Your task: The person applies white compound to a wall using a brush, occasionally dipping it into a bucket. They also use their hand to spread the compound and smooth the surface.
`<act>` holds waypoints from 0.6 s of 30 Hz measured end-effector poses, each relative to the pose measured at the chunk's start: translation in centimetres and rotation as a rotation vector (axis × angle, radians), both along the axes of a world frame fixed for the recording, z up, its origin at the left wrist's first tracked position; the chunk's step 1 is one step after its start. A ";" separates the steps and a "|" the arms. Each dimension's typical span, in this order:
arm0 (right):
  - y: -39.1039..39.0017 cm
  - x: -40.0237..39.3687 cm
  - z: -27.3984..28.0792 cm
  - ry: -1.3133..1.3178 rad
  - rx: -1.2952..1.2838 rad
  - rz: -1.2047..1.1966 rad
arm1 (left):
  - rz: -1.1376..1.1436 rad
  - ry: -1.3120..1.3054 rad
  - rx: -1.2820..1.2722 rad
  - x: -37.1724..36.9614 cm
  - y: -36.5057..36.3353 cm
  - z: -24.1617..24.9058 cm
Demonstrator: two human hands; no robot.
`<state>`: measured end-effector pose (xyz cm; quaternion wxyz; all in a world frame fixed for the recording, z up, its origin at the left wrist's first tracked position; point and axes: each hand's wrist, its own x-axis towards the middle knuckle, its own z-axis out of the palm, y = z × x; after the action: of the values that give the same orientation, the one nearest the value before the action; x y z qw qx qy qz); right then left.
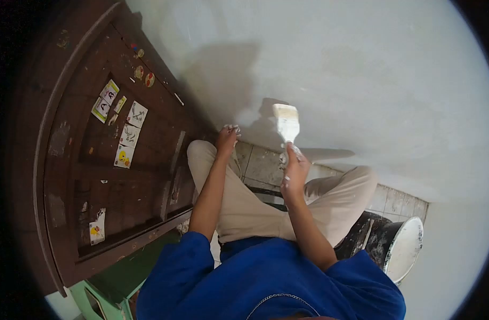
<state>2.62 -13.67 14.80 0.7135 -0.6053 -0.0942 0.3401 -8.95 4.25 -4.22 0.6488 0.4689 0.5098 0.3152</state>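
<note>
My right hand (294,173) is closed round the handle of a wide paintbrush (288,128), its bristles pointing up in front of the pale wall (351,80). White paint coats the brush and spots my fingers and the back of the hand. By my left knee, my left hand (228,140) has its fingers curled together, their tips smeared white; I cannot tell what, if anything, is in them. A bucket (412,245) with a white inside and a paint-spattered dark outside stands to the right of my right leg.
A brown wooden door (148,192) with stickers and picture cards (130,134) rises close on the left. Floor tiles (263,165) run along the wall's foot. Green furniture (95,298) shows at the lower left.
</note>
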 end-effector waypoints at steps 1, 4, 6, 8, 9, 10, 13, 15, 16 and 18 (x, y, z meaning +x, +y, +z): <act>0.6 -0.7 -0.8 0.014 -0.045 0.022 | 0.028 -0.115 -0.025 0.0 0.0 0.0; 2.1 -2.2 -4.4 -0.033 -0.127 0.096 | 0.006 -0.163 -0.128 -0.4 0.4 -0.3; 3.1 -3.2 -7.1 -0.080 -0.176 0.108 | 0.081 -0.258 -0.180 -0.8 0.0 0.7; 4.1 -4.3 -7.5 -0.088 -0.184 0.120 | 0.165 -0.325 -0.222 -1.1 -0.2 1.8; 4.6 -4.7 -7.6 -0.070 -0.203 0.127 | 0.210 -0.346 -0.241 -1.2 -0.2 1.9; 4.9 -5.0 -7.6 -0.053 -0.221 0.134 | 0.254 -0.366 -0.259 -1.4 -0.3 2.0; 6.6 -6.0 -7.8 -0.128 -0.275 0.125 | 0.299 -0.348 -0.252 -1.8 -0.2 2.3; 7.8 -6.6 -8.2 -0.161 -0.285 0.114 | 0.308 -0.373 -0.243 -2.0 -0.2 2.2; 8.3 -6.8 -8.6 -0.148 -0.279 0.111 | 0.313 -0.387 -0.238 -2.1 -0.3 2.0; 9.6 -7.2 -9.0 -0.168 -0.276 0.080 | 0.320 -0.372 -0.249 -2.2 -0.1 1.9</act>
<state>-4.60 -4.09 5.79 0.5992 -0.7195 -0.1299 0.3262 -11.13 4.11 -2.31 0.7259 0.2329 0.4841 0.4295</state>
